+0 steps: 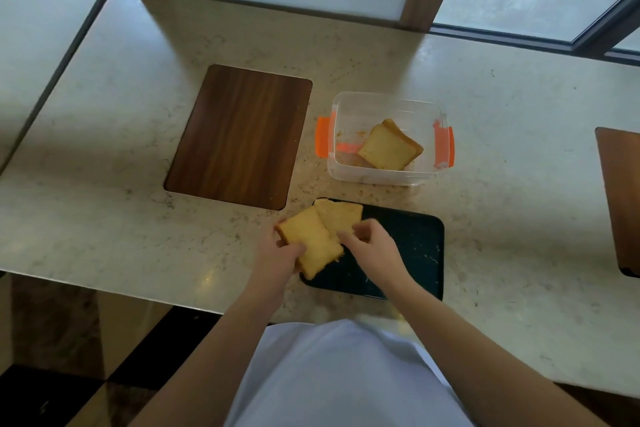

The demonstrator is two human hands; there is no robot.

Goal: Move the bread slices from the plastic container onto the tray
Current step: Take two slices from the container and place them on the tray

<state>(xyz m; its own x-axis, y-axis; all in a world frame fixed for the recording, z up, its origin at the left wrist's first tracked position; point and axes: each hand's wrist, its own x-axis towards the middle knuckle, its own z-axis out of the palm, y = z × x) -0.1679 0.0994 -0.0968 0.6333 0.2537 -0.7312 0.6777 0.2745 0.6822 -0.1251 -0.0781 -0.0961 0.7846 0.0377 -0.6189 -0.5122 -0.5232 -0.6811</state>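
While the left hand point(282, 255) grips a bread slice point(310, 241) at the near-left corner of the dark tray point(415, 253), the right hand point(369, 246) pinches a second slice point(337, 215) just beyond it. Farther off, the clear plastic container point(388, 139) holds two stacked slices point(389, 149); a wooden board point(239, 137) lies to its left.
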